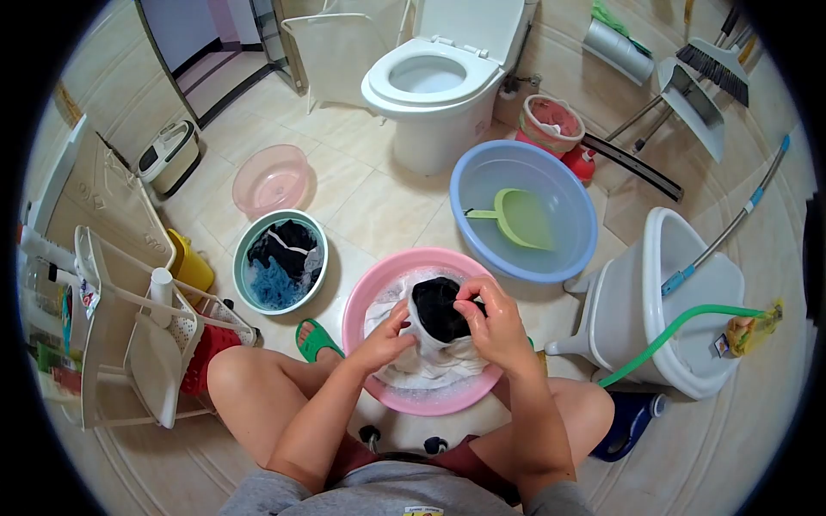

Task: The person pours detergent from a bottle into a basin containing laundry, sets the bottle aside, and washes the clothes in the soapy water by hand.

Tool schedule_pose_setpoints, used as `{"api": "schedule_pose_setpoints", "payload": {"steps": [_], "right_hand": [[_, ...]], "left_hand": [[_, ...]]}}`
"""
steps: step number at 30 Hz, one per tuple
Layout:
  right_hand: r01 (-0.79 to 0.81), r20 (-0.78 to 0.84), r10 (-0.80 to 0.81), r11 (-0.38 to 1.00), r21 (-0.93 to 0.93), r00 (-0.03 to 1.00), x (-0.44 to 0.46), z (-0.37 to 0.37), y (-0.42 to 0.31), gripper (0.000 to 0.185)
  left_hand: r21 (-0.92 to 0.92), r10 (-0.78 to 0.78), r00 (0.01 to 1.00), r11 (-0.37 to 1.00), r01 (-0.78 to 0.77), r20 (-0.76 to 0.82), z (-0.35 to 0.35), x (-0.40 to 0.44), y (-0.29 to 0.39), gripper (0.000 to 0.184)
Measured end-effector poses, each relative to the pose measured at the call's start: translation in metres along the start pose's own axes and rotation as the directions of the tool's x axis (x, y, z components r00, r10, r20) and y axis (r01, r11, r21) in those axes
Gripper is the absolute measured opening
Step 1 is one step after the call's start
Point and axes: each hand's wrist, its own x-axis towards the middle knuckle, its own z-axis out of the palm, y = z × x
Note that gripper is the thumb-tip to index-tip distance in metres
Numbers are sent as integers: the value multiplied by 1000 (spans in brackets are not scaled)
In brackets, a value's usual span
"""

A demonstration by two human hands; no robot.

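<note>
Black-and-white cloth [440,316] is bunched up over the pink basin [426,407], above white fabric [430,370] lying in sudsy water; the left hand [387,340], fingers half curled, has hold of its white edge, while the right hand [497,322] pinches the dark part between thumb and fingertips. From where I stand, a blue tub [482,165] with a green dustpan-shaped scoop [520,222] sits just beyond, to the person's right.
</note>
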Motion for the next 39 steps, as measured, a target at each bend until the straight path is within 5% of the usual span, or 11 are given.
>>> {"api": "schedule_pose_setpoints", "payload": {"steps": [4, 8, 10, 13, 15, 18, 23, 27, 28, 33, 39], "right_hand": [[-2, -98, 14, 993, 119, 995, -1, -8, -6, 9], [-29, -119, 60, 970, 240, 991, -6, -24, -1, 11], [-54, -117, 107, 922, 384, 987, -6, -26, -1, 10], [-188, -96, 276, 833, 520, 956, -5, -18, 10, 9], [-204, -65, 281, 819, 536, 957, -5, -6, 17, 10], [-210, 18, 240, 809, 550, 970, -6, 18, 26, 12], [-293, 73, 301, 797, 528, 951, -7, 12, 49, 13], [-309, -6, 376, 770, 559, 926, -7, -1, 65, 13], [-309, 1, 371, 772, 555, 929, -5, -1, 66, 11], [-239, -25, 245, 960, 144, 969, 0, 3, 71, 9], [121, -49, -132, 975, -188, 990, -1, 22, 48, 10]], "left_hand": [[385, -2, 990, 921, 57, -143, -15, 3, -27, 25], [342, -79, 888, 904, 255, -454, -49, 3, -53, 18], [708, 238, 842, 672, 217, -484, -50, 2, -43, 22], [618, 419, 729, 786, 7, -541, -16, 1, 1, 19], [335, 258, 857, 936, -108, -446, 11, -3, 26, 26], [569, 467, 867, 766, -299, -173, 52, -2, 70, 26], [623, 400, 901, 751, -218, -167, 23, 5, 40, 21], [346, 223, 878, 935, -71, -423, 1, 8, 14, 17], [32, 70, 876, 998, -63, -476, 1, 10, 13, 18], [-775, -262, 911, 625, -91, -318, 0, 8, 25, 19], [-769, -328, 910, 640, 17, -253, 4, 6, 25, 21]]}}
